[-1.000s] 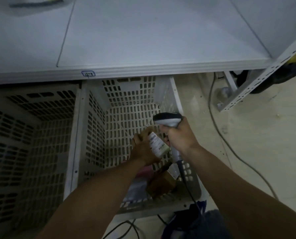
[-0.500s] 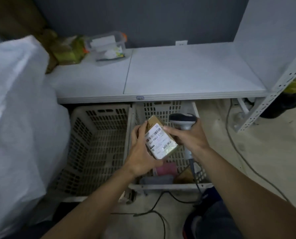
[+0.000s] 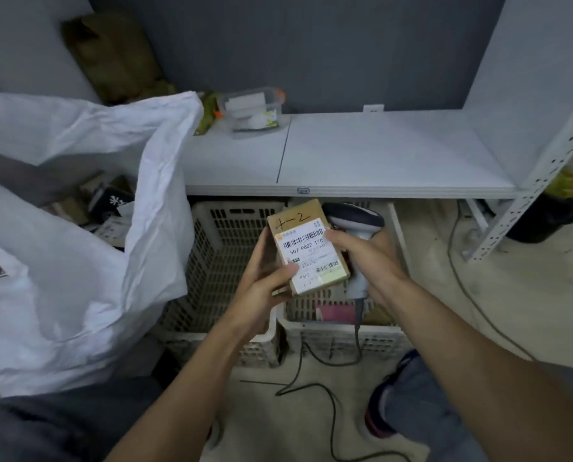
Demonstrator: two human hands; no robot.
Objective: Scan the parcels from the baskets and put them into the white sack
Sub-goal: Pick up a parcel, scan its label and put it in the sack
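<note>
Labelled parcel [image 3: 306,248] held up over the 2 baskets, left basket [image 3: 226,241] and right basket [image 3: 341,340].
The left hand [image 3: 261,288] grips the parcel's lower corner, thumb on the label, fingers curled behind. The right hand [image 3: 371,261] is wrapped round the scanner [image 3: 356,220] handle, with 1 digit stretched onto the label's right edge. The white sack [image 3: 78,261] gapes open to the left, beside the left basket.

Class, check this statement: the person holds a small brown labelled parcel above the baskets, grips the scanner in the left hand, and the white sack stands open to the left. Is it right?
Not quite. The head view shows the scanner gripped in the right hand, which also touches the parcel. The left hand holds only the parcel. The rest stands.
</note>
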